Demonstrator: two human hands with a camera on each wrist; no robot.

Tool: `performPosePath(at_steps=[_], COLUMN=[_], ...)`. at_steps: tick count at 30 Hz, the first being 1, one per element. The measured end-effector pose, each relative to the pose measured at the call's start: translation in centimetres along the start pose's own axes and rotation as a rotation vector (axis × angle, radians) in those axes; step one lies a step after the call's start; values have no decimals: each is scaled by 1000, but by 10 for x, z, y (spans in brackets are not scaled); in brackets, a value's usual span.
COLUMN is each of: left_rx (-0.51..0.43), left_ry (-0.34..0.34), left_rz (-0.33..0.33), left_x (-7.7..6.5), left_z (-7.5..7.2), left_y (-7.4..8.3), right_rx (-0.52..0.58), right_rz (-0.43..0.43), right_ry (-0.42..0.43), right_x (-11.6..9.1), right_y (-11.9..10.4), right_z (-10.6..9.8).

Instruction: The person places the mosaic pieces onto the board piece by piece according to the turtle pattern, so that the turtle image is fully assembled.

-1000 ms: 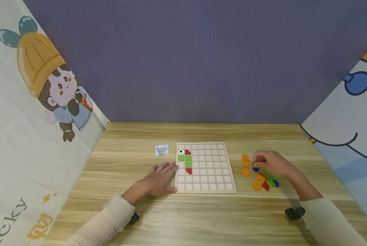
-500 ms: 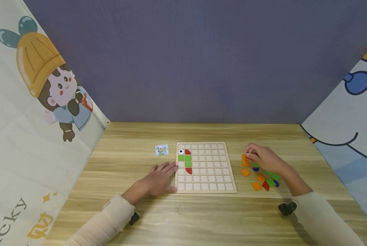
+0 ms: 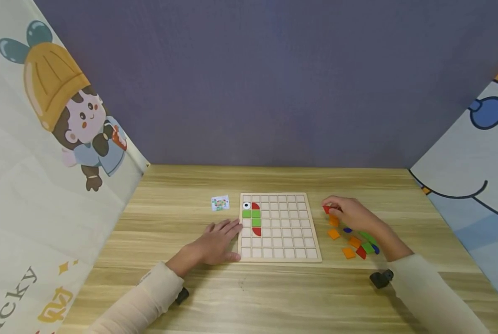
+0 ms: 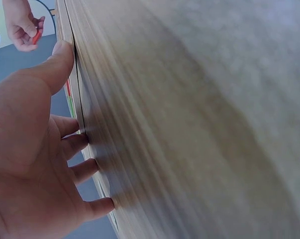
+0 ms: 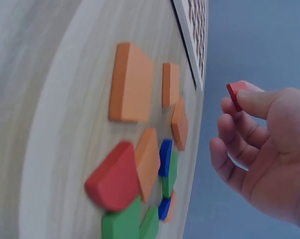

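Between thumb and fingertips my right hand [image 3: 351,214] pinches a red quarter-circle tile [image 5: 236,92], held above the table right of the board. My left hand [image 3: 217,242] lies with fingers spread, fingertips and thumb at the left edge of the wooden grid board [image 3: 288,260]. On the board's left side sit a white eye tile [image 3: 246,205], a red tile [image 3: 255,206] beside it, several green tiles [image 3: 255,222] below, and another red tile [image 3: 256,231] under those. In the left wrist view the left palm [image 4: 20,149] fills the left side.
Loose orange tiles [image 5: 132,84], green tiles [image 3: 367,248], blue tiles [image 3: 347,230] and a red tile [image 5: 115,177] lie scattered right of the board, under and near my right hand. A small picture card [image 3: 220,202] lies left of the board. A purple-grey wall [image 3: 274,93] stands behind the table.
My right hand has moved left from the tile pile toward the board, carrying the red tile, which now shows more clearly at its fingertips. The left hand stays at the board's edge.
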State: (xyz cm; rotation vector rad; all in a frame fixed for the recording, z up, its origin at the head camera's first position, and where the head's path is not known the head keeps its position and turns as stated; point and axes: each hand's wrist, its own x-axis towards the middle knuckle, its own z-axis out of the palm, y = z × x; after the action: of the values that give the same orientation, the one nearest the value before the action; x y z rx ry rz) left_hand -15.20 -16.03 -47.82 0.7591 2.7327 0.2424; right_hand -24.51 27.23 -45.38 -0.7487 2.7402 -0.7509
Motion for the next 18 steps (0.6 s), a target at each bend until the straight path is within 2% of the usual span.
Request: performPosePath(at_steps=[9, 18], left_rx=[7, 4], left_ry=[-3, -3], left_rz=[4, 5], left_x=[0, -1], left_z=[0, -2], left_y=[0, 1], right_rx=[29, 77], right_rz=[-58, -110], right_ry=[23, -17], right_x=[21, 42], right_y=[-12, -29], right_z=[11, 19])
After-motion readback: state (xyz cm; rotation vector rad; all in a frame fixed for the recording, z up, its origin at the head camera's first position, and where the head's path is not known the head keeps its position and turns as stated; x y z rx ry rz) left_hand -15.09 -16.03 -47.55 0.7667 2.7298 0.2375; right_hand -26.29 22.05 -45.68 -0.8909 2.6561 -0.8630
